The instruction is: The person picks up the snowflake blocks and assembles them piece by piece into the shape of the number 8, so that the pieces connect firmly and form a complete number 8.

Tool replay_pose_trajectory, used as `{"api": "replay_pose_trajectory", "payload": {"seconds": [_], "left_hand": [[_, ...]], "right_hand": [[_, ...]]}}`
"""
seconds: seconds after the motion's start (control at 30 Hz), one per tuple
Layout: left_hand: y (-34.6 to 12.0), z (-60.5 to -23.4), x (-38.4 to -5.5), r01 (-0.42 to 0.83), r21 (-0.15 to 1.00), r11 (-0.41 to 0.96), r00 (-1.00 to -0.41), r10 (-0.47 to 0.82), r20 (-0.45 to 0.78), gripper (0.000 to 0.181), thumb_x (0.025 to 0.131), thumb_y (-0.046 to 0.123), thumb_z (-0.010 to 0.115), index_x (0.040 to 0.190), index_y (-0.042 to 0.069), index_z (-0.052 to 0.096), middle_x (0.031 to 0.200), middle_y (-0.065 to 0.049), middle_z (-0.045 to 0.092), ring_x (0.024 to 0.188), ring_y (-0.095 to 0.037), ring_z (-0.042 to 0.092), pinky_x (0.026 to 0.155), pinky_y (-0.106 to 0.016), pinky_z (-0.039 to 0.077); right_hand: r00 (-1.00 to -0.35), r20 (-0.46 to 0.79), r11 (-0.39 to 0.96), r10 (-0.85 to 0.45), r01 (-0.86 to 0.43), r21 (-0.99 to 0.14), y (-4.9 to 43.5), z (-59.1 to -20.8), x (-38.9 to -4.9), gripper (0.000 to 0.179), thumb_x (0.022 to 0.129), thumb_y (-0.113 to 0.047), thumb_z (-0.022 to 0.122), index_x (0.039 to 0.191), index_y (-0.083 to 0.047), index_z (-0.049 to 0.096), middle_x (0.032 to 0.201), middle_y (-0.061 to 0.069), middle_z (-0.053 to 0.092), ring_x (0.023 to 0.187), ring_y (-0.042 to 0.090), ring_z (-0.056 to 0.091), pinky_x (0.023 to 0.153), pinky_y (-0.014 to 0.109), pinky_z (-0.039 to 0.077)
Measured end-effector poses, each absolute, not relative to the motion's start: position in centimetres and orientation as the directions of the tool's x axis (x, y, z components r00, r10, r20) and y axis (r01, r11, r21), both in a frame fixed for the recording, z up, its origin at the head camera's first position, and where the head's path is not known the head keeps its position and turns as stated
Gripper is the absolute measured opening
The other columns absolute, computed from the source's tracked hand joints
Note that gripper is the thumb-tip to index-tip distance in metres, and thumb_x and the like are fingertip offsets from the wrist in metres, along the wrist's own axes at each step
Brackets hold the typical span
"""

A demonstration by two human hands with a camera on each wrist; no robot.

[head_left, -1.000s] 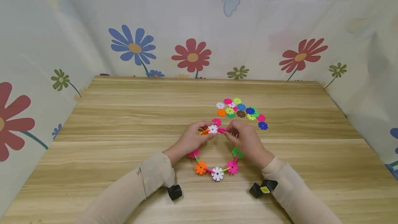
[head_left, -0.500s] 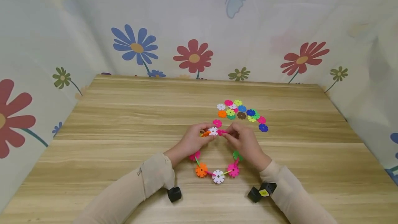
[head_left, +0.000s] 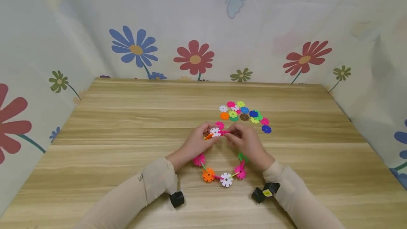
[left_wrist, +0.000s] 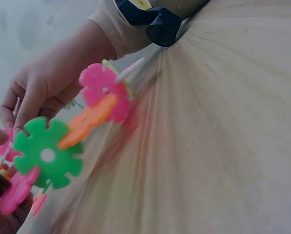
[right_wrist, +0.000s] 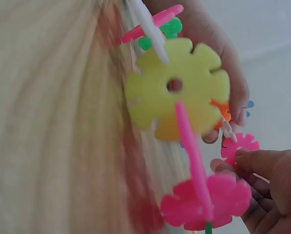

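Note:
A chain of slotted plastic snowflake discs hangs in a loop between both hands. My left hand (head_left: 194, 142) grips one end of it, with a white disc (head_left: 215, 132) at its fingertips and an orange disc (head_left: 208, 136) just behind. The right hand (head_left: 249, 145) pinches a pink disc (right_wrist: 243, 145) between thumb and fingers, its edge right at the white disc. Lower in the loop hang an orange disc (head_left: 208, 175), a white disc (head_left: 226, 180) and a pink disc (head_left: 240, 172). Close to the left wrist camera is a green disc (left_wrist: 48, 154); a yellow disc (right_wrist: 178, 88) fills the right wrist view.
Several loose discs in mixed colours lie beyond the hands on the wooden table (head_left: 127, 116), among them a brown disc (head_left: 244, 117) and a dark blue disc (head_left: 266, 129). A single pink disc (head_left: 219, 125) lies nearer the fingers. A flower-printed cloth (head_left: 270, 27) surrounds the table.
The pink disc in the right hand has come up against the white disc, closing the small gap. The lower loop has swung slightly right; the head view shifts a little.

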State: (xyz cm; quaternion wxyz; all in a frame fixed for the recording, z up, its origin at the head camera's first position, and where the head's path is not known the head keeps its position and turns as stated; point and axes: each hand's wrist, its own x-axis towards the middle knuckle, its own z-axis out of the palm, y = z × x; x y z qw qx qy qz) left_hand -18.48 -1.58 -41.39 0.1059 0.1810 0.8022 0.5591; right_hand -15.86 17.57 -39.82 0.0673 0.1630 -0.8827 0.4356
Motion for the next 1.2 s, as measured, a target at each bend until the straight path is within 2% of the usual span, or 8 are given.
{"api": "replay_pose_trajectory", "payload": {"seconds": [0.13, 0.27, 0.4, 0.77, 1.07, 1.2], "left_hand": [[-1.7, -41.2, -18.6, 0.114, 0.963, 0.246, -0.895, 0.446, -0.008, 0.032, 0.091, 0.02, 0.067, 0.119, 0.007, 0.057, 0.083, -0.01, 0.061, 0.059, -0.016, 0.054, 0.05, -0.022, 0.044], [-1.7, -41.3, -18.8, 0.079, 0.973, 0.218, -0.889, 0.457, -0.031, 0.023, 0.093, 0.022, 0.063, 0.109, 0.006, 0.056, 0.086, -0.012, 0.067, 0.059, -0.015, 0.055, 0.053, -0.022, 0.044], [-1.8, -41.2, -18.8, 0.066, 0.976, 0.209, -0.894, 0.447, -0.035, 0.021, 0.095, 0.023, 0.062, 0.104, 0.006, 0.054, 0.093, -0.014, 0.07, 0.056, -0.014, 0.053, 0.051, -0.021, 0.043], [-1.8, -41.3, -18.9, 0.055, 0.975, 0.217, -0.908, 0.416, -0.042, 0.024, 0.097, 0.026, 0.057, 0.108, 0.004, 0.056, 0.096, -0.018, 0.07, 0.053, -0.011, 0.049, 0.049, -0.02, 0.041], [-1.8, -41.5, -19.0, 0.021, 0.981, 0.193, -0.941, 0.334, -0.045, 0.023, 0.097, 0.026, 0.058, 0.103, 0.003, 0.059, 0.09, -0.018, 0.068, 0.051, -0.01, 0.046, 0.047, -0.02, 0.037], [-2.0, -41.4, -18.9, 0.009, 0.983, 0.184, -0.948, 0.315, -0.05, 0.022, 0.098, 0.024, 0.057, 0.102, 0.003, 0.059, 0.09, -0.015, 0.068, 0.051, -0.011, 0.046, 0.048, -0.02, 0.037]], "right_hand": [[-0.942, 0.235, 0.561, -0.241, -0.333, -0.758, 17.6, -39.8, -16.1, 0.01, 0.088, -0.008, 0.068, 0.098, -0.006, 0.068, 0.087, 0.007, 0.071, 0.069, 0.015, 0.061, 0.061, 0.02, 0.052], [-0.944, 0.198, 0.565, -0.263, -0.317, -0.762, 17.7, -39.7, -16.2, 0.011, 0.088, -0.008, 0.068, 0.1, -0.007, 0.068, 0.09, 0.006, 0.072, 0.071, 0.018, 0.062, 0.062, 0.021, 0.053], [-0.948, 0.171, 0.589, -0.268, -0.302, -0.749, 18.0, -39.6, -16.3, 0.011, 0.09, -0.011, 0.067, 0.1, -0.009, 0.068, 0.092, 0.004, 0.071, 0.071, 0.014, 0.061, 0.064, 0.022, 0.053], [-0.951, 0.179, 0.65, -0.25, -0.302, -0.697, 19.4, -38.7, -16.9, 0.012, 0.091, -0.012, 0.066, 0.1, -0.005, 0.068, 0.093, 0.006, 0.072, 0.08, 0.015, 0.063, 0.069, 0.022, 0.053], [-0.965, 0.136, 0.734, -0.225, -0.26, -0.627, 20.6, -38.0, -17.0, 0.015, 0.091, -0.016, 0.067, 0.1, -0.005, 0.069, 0.093, 0.006, 0.071, 0.086, 0.02, 0.065, 0.077, 0.036, 0.056], [-0.972, 0.101, 0.755, -0.211, -0.227, -0.615, 21.2, -37.9, -17.2, 0.016, 0.091, -0.015, 0.066, 0.101, -0.002, 0.068, 0.093, 0.009, 0.07, 0.085, 0.022, 0.064, 0.077, 0.036, 0.054]]}}
